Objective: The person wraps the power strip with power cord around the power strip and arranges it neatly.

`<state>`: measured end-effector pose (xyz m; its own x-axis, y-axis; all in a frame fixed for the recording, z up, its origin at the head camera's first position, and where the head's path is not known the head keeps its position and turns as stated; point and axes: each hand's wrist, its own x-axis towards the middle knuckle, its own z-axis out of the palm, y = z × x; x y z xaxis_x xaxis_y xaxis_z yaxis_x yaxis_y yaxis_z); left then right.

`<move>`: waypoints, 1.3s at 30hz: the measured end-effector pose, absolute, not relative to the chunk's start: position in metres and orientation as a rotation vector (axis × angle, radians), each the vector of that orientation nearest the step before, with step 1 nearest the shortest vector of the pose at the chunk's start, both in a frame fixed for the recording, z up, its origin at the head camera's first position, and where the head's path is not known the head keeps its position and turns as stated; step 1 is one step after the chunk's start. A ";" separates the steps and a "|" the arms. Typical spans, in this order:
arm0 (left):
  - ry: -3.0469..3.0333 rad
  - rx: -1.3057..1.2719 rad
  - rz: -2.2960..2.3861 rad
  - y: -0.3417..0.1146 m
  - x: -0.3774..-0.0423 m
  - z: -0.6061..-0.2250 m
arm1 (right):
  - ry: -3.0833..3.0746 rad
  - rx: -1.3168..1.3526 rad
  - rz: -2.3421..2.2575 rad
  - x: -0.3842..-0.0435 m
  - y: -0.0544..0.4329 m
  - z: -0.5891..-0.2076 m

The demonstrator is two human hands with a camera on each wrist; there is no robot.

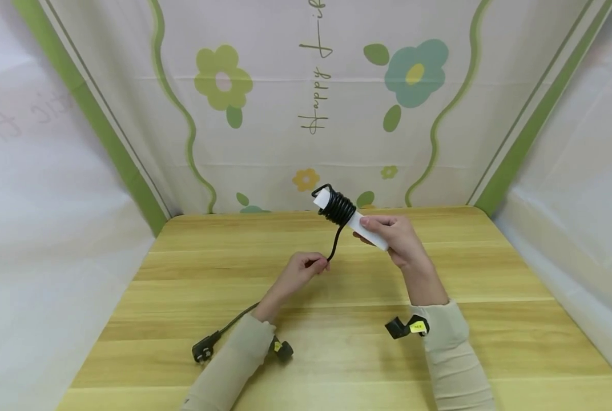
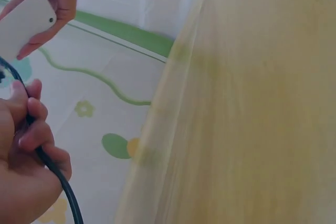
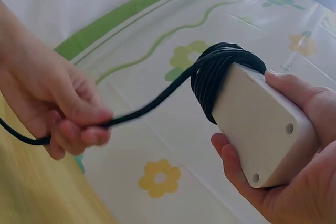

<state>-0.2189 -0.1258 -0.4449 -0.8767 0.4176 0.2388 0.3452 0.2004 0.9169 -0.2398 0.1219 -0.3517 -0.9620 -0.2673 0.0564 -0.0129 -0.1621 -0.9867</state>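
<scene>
My right hand [image 1: 395, 237] grips one end of a white power strip [image 3: 262, 124], thumb on one side and fingers round the other. The strip is raised above the table and tilted, with screw holes showing at its near corners. Several turns of black power cord [image 1: 338, 209] are wound round its far end. Lower and to the left, my left hand [image 1: 302, 271] pinches the cord between thumb and fingers. Between the hands the cord [image 3: 152, 103] runs in a slight curve. Past my left hand it trails to a black plug [image 1: 203, 348] beside the left forearm.
Under both hands lies a wood-grain table [image 1: 337, 354]. A white backdrop [image 1: 285, 68] with printed flowers stands behind it, and plain white sheeting [image 1: 578, 160] hangs at the sides. Small black cameras [image 1: 397, 328] with yellow labels sit at both wrists.
</scene>
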 end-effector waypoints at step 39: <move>2.851 1.012 1.653 -0.172 -0.238 -0.426 | 1.983 -1.075 -1.615 -0.227 0.093 -0.359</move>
<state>-0.2383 -0.1720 -0.4259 -0.7854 0.3297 0.5239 0.6185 0.3828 0.6862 -0.2273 0.0934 -0.3587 -0.6431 -0.7445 0.1794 -0.3266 0.0548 -0.9436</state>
